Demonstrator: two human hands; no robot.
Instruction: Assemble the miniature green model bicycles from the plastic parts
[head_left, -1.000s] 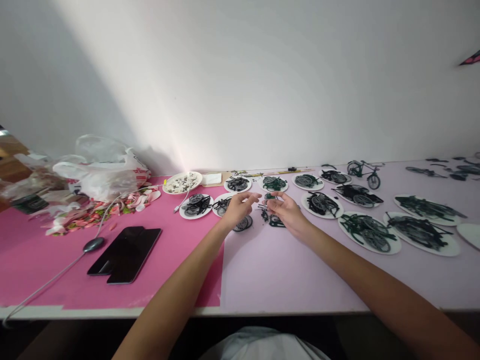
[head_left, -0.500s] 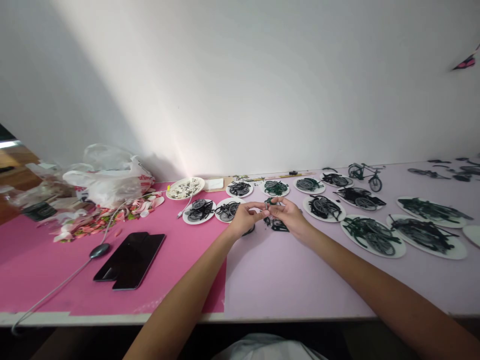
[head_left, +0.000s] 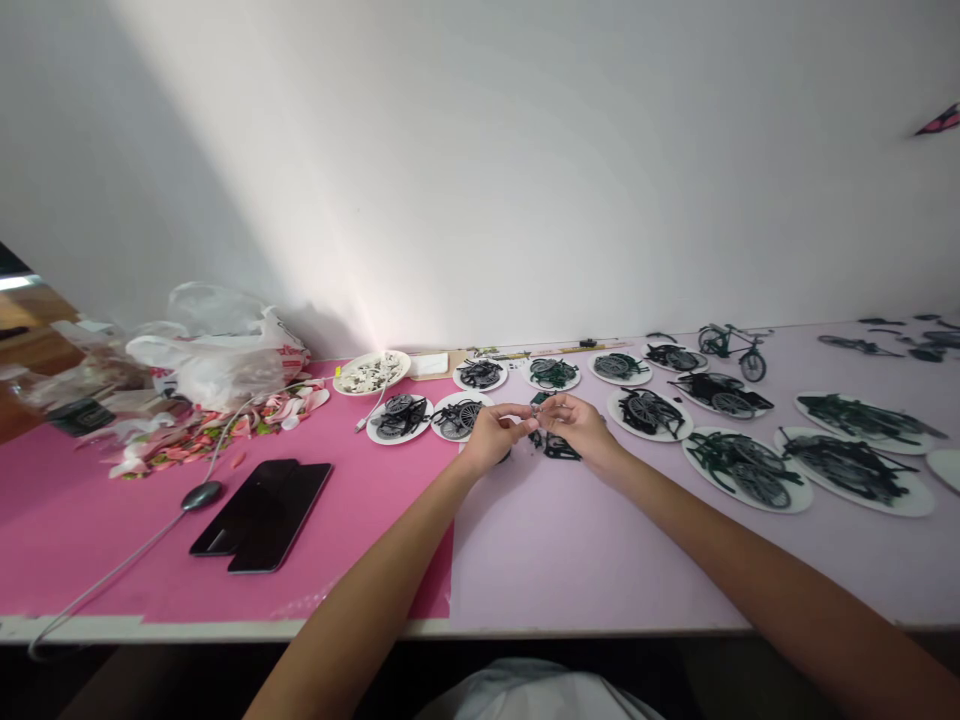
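pinching a small part point(head_left: 535, 411) (shape unclear), left hand point(head_left: 495, 437) and right hand point(head_left: 576, 425) both nearly closed

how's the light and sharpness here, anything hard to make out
Head view: a diagonal shadow edge crosses the wall, brighter just right of it; head view: detail between left hand and right hand is too small and soft to identify.

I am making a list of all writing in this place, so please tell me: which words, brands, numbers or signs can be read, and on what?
No text can be read for certain.
White plastic bag: red print, too small and blurred.
Dark green container: any label is too blurred.
Thin yellow strip: any markings are too small.
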